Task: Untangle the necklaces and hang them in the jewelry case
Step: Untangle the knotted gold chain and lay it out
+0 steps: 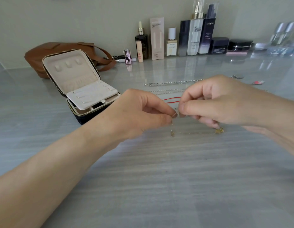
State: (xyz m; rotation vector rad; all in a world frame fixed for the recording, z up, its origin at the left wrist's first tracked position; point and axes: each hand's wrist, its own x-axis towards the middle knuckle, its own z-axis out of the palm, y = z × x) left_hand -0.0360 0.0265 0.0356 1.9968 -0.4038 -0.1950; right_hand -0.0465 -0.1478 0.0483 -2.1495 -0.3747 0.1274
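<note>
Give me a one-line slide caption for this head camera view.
Left hand and right hand pinch a fine gold necklace above the table; jewelry case stands open at left.

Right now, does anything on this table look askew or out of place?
Mostly tidy. In the open jewelry case, the beige insert panel sits tilted across the compartments instead of flat. The silver chains and red cord lie straight.

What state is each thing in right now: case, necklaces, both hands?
Jewelry case: open, lid upright, nothing hung inside.
Gold necklace: pinched between both hands, just above the table.
Silver chains: laid out straight on the table.
Red cord: flat on the table behind the hands.
Left hand: pinching the gold necklace.
Right hand: pinching the gold necklace.
</note>
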